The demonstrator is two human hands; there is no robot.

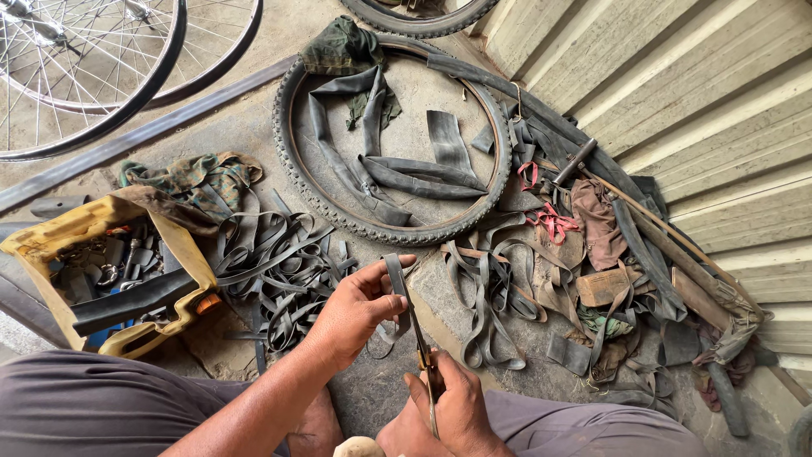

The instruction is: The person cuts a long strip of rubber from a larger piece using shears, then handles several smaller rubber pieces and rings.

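My left hand pinches a narrow strip of black inner-tube rubber between thumb and fingers, holding it upright. My right hand grips a pair of scissors whose blades point up along the strip, touching it. Both hands are low in the middle of the view, above my knees in grey trousers. The lower end of the strip curls down behind the left hand.
A bicycle tyre lies on the ground with cut tube pieces inside. Heaps of rubber strips lie left and right. A yellow tool tray sits left, spoked wheels top left, a hammer and corrugated shutter right.
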